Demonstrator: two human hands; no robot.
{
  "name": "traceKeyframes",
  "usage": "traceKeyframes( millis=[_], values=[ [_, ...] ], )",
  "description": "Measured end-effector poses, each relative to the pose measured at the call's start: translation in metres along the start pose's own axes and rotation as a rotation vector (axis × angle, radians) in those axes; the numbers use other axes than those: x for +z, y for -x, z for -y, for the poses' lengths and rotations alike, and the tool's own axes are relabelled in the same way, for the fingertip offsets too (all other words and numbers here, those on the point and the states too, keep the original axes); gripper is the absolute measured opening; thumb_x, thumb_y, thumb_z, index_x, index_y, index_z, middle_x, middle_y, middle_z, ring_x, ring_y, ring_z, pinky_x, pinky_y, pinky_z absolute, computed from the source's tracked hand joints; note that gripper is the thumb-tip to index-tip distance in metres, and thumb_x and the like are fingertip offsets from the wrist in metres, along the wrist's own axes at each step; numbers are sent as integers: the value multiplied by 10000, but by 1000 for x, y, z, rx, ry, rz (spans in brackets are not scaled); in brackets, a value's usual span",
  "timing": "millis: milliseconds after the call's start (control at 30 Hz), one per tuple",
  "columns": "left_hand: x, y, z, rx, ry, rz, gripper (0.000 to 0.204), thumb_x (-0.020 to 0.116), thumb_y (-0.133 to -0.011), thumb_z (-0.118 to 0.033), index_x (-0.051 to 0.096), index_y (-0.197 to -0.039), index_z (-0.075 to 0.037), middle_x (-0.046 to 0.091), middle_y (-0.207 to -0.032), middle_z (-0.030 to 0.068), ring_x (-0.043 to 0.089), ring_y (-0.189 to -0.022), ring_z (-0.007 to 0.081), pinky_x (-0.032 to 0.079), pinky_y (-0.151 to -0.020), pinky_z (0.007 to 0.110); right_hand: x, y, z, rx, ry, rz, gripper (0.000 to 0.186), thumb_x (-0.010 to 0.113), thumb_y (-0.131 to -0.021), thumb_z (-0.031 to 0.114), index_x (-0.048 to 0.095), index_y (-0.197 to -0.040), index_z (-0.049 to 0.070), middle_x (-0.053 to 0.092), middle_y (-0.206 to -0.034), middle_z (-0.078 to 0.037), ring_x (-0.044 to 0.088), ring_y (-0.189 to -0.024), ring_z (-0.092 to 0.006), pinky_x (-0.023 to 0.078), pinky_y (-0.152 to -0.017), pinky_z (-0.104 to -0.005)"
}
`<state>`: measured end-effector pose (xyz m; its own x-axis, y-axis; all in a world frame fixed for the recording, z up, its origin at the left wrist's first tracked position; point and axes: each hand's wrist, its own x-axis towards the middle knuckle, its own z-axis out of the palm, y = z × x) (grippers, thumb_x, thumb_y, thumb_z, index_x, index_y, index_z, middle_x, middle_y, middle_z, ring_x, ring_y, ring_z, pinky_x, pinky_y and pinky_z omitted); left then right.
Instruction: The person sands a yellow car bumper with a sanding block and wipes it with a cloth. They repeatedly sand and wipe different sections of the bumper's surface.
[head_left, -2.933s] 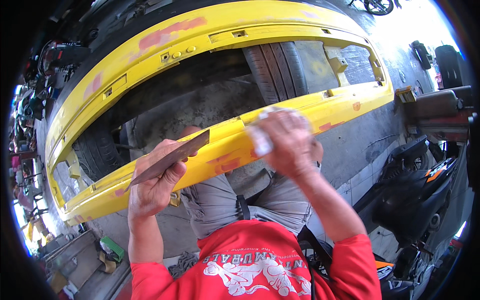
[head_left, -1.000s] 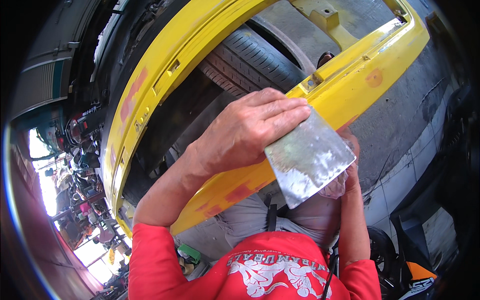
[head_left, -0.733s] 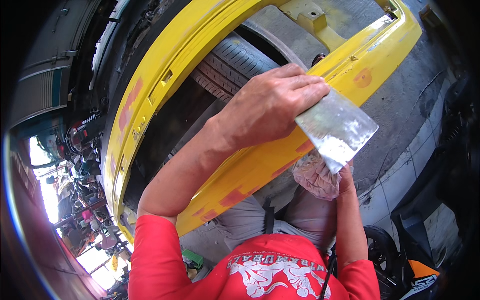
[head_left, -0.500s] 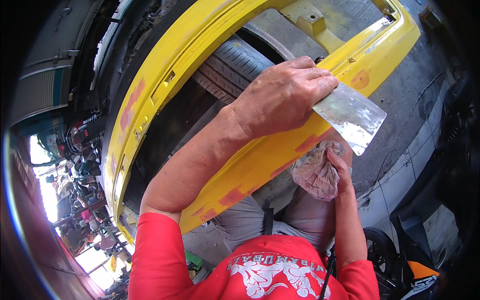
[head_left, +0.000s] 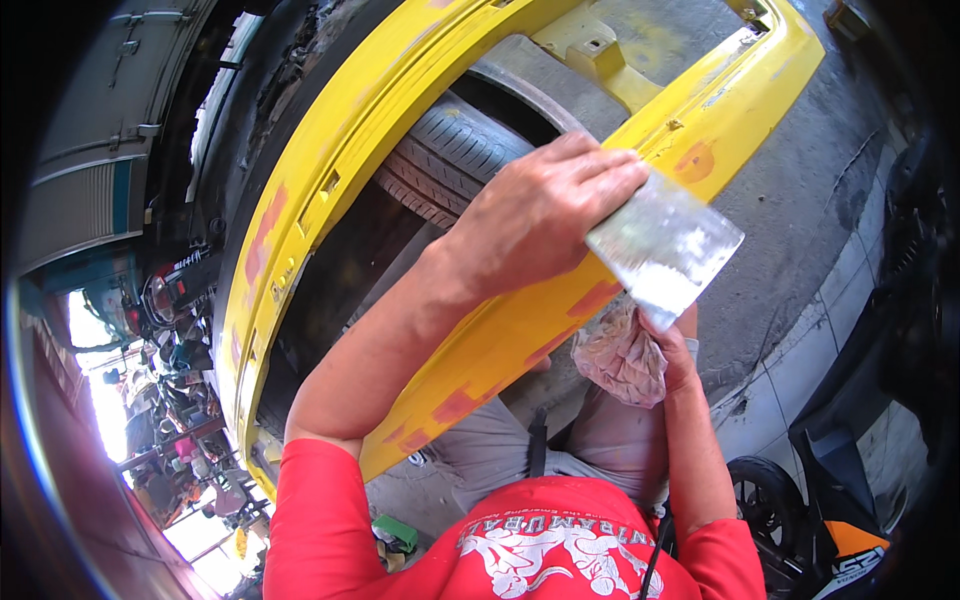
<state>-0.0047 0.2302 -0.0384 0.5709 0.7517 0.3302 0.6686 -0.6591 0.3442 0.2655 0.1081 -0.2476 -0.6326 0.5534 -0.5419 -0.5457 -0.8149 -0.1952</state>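
Arched over a curved yellow bumper, the left hand grips a rectangular silvery plate. Lower, the right hand clutches a crumpled pinkish wad.

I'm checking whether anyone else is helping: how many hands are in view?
2. The left hand grips a flat metal plate over the yellow frame; the right hand, lower in view, holds a crumpled pinkish wad. More could be hidden in the background clutter.
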Motion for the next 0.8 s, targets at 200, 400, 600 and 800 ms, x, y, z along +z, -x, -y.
traceKeyframes(
  millis=[200, 400, 600, 800],
  values=[
    [20, -55, 19, -32, 97, -71, 383, 846, -935, -42, 795, -1310, 21, 836, -1229, 170, 793, -1152, 342, 632, -1029, 420, -1, -3, 4, 108, -160, 54, 444, 760, -1111, 267, 660, -1458, 8, 797, -1347, -173, 805, -1193, -322, 653, -1088, -492],
    [-40, 1, -18, -698, 823, -308, 284, 770, -1109, -183, 806, -1351, -39, 843, -1173, 82, 787, -1064, 168, 610, -939, 344, 3, -3, 8, 103, -158, 39, 446, 766, -1105, 273, 665, -1446, 3, 817, -1291, -187, 816, -1169, -341, 658, -1086, -500],
    [-97, 118, -83, -1109, 658, -316, 347, 756, -1089, -216, 754, -1355, 7, 827, -1215, 82, 793, -1079, 179, 633, -946, 339, 1, -2, 8, 92, -150, -3, 439, 761, -1110, 273, 664, -1451, 13, 821, -1296, -179, 817, -1161, -356, 664, -1088, -517],
    [-107, 200, -130, -1325, 832, -621, 343, 749, -1082, -152, 734, -1371, 32, 826, -1259, 97, 813, -1067, 200, 658, -934, 360, 25, 16, 10, 29, 103, 218, 330, 786, -1101, 284, 767, -1240, -14, 836, -1038, -168, 828, -918, -306, 684, -887, -443]
  ],
)
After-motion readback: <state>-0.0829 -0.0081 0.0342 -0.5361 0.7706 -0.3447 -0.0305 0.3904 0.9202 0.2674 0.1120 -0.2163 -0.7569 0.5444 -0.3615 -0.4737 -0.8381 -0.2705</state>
